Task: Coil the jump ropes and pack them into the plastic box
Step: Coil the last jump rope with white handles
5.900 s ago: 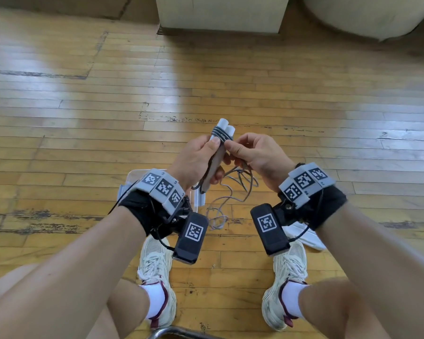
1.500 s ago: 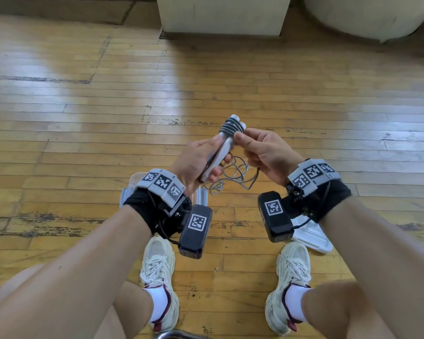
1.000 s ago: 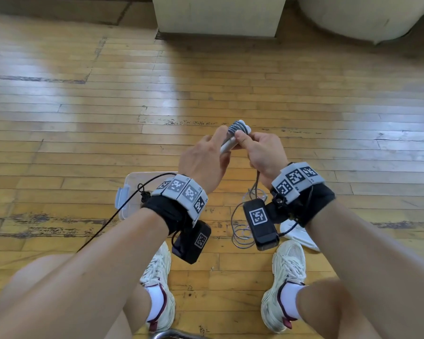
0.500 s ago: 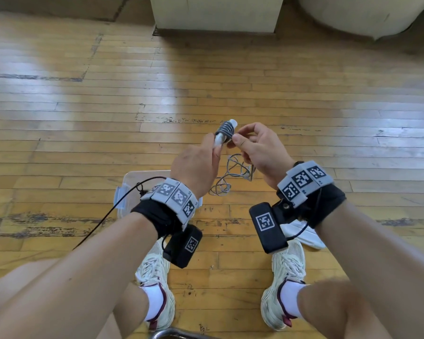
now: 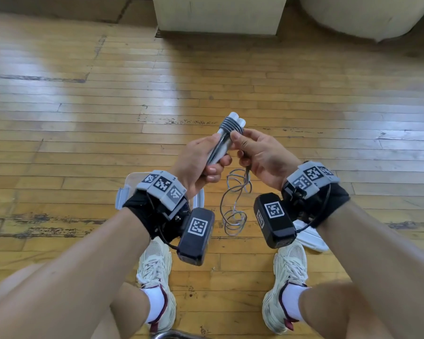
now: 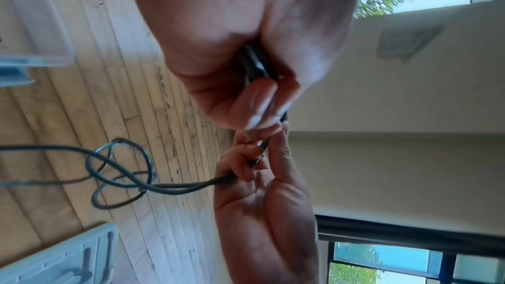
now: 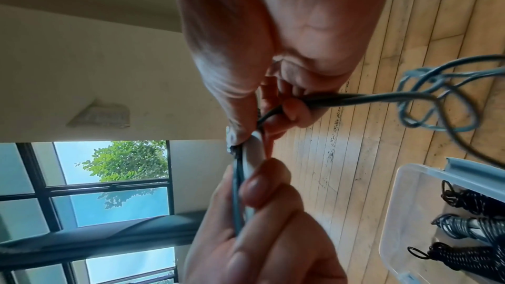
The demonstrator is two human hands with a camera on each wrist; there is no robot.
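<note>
The plastic box (image 5: 124,179) stands on the floor (image 5: 83,148) at the left, mostly hidden behind the left wrist; in the right wrist view three wound ropes (image 7: 464,230) are seen lying in it. The paired white handles (image 5: 222,143) are gripped by the left hand (image 5: 198,162), with several turns of grey cord already wound near their tips. If that grip is relaxed, the turns are likely to slide off the smooth ends. The cord is pinched by the right hand (image 5: 260,155) just beside the wraps. Below, the loose cord (image 5: 234,206) hangs to the floor in crossed loops; a knot may be drawn tight if it is pulled up without being shaken free. The lid (image 5: 309,237) lies at the right.
</note>
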